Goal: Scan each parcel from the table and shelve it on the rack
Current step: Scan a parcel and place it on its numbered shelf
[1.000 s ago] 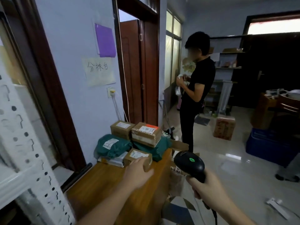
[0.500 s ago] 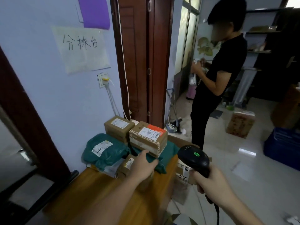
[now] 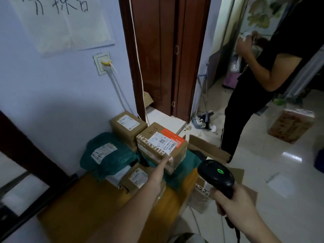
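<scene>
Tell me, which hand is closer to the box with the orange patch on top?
The left hand. Its fingers reach the front edge of the box with the orange patch. The right hand is off to the box's right, nearer the camera, holding the scanner.

wall sign (image 3: 59,20) – handwritten "分拣台", orange-labelled box (image 3: 162,146) – "huanzh" on its tape

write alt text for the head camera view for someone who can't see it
The left hand reaches out with straight fingers to touch a cardboard box with an orange label atop a pile of parcels on a wooden table, while the right hand grips a black barcode scanner. Green mailer bags and smaller boxes sit alongside; a person in black stands nearby.
</scene>
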